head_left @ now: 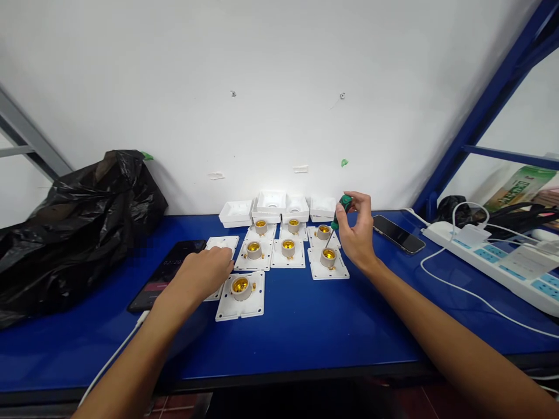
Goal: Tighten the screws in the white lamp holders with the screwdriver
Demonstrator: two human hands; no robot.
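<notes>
My right hand (357,230) grips a green-handled screwdriver (345,202), its thin shaft slanting down toward a lamp socket (328,256) with a gold-coloured inside. That socket sits on a square white plate (318,270). At the left, my left hand (205,270) is closed over another white plate (222,241); its curled fingers hide whatever is under them. Just right of it, nearer the table's front, lies a plate with a socket (240,287). Several more plates with sockets (288,248) stand in rows between my hands.
White square box covers (236,213) are stacked along the wall. On the blue table (292,331) lie a dark phone (151,288) with a white cable and a second phone (398,234). A black plastic bag (87,221) fills the left; a power strip (484,253) with cables lies right.
</notes>
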